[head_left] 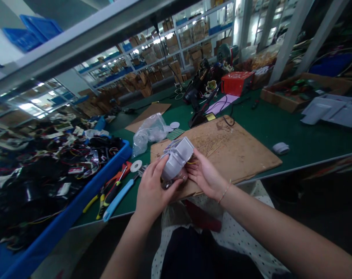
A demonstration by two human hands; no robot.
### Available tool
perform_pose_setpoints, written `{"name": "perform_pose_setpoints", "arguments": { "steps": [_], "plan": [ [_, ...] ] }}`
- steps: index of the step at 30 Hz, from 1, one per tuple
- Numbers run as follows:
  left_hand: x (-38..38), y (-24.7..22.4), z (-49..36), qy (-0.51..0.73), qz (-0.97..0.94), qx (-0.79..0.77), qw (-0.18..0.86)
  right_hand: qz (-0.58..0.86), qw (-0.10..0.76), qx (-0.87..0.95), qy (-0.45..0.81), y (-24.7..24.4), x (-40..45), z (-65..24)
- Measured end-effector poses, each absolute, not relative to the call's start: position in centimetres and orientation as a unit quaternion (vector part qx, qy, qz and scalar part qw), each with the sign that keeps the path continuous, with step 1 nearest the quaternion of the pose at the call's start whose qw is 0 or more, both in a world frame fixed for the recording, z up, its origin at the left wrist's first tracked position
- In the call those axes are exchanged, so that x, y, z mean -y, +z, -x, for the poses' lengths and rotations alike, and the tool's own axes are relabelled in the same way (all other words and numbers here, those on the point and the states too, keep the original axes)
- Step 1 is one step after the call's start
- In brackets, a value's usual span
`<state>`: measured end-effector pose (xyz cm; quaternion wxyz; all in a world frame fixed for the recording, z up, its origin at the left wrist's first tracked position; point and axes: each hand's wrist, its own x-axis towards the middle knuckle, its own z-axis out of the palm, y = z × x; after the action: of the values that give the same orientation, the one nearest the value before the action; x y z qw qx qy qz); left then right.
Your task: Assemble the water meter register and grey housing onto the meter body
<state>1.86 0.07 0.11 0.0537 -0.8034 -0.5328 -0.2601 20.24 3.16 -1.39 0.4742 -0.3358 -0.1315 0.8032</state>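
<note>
On the green table (251, 133) we see the blue bin (68, 209) of dark parts at left, and the brown board (240, 151) near our edge. Over the board's near left part, we grasp the grey housing (176, 159) between both hands: our left hand (152, 190) grips its left side, our right hand (206, 174) supports its right. Pliers (114, 186) lie beside the bin.

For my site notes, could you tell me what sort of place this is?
Probably an electronics repair or assembly workshop: pliers, a blue bin heaped with wired parts, and shelving stacked with cartons.
</note>
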Motion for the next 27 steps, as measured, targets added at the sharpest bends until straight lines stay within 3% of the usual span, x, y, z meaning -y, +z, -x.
{"name": "perform_pose_setpoints", "arguments": {
  "steps": [4,10,13,21,27],
  "plan": [
    [-0.1,-0.8,-0.8,-0.304,0.780,0.548,0.000,0.321,0.489,0.116,0.803,-1.8,-2.7,-20.1],
    [-1.1,-2.2,1.7,-0.397,0.692,0.562,-0.218,0.289,0.510,0.153,0.796,-1.8,-1.8,-19.3],
    [-1.8,-2.8,3.2,-0.418,0.672,0.543,-0.280,0.273,0.519,0.186,0.788,-2.0,-1.3,-18.5],
    [-2.7,-3.8,5.9,-0.396,0.704,0.534,-0.251,0.283,0.546,0.245,0.750,-3.1,-0.4,-17.4],
    [-1.4,-1.5,5.5,-0.354,0.740,0.547,-0.169,0.264,0.551,0.278,0.741,-3.5,0.1,-17.2]
  ]
}}
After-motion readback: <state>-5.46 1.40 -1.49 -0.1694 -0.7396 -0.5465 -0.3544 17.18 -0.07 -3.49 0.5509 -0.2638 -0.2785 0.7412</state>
